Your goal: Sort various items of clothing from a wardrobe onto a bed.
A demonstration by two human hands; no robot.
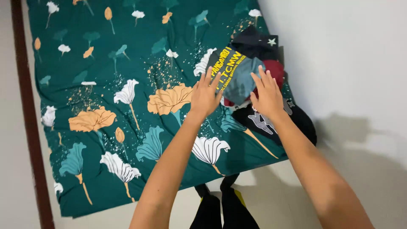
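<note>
Both arms stretched forward from the lower edge of the frame toward a pile of clothes (pixel 254 72) in the upper right. Left hand (pixel 206 93) flat, palm down, fingers spread and straight, fingertips touching the near edge of a black shirt (pixel 224 63) with yellow print; nothing gripped. Right hand (pixel 267 94) likewise flat and open, fingers fanned, resting on the pile over a grey-blue piece (pixel 241 82) just beside a dark red one (pixel 275 68); nothing pinched or grasped either. Hands near each other, apart, with the grey-blue cloth between them.

Pile heaped loosely at the right edge of a bedspread (pixel 127 140), close against a white wall (pixel 347 55). More black cloth (pixel 271 121) with a pale grey pattern below the right wrist, spilling toward the corner of the bedspread. Another black piece (pixel 254 42) with a small pale star at the top of the pile.

Bedspread dark green, printed with white, orange and teal flowers, filling the left and middle of the frame. Dark brown strip (pixel 29 118) along its far left side. Legs in black trousers (pixel 220 210) at bottom centre, on a pale floor (pixel 275 191).
</note>
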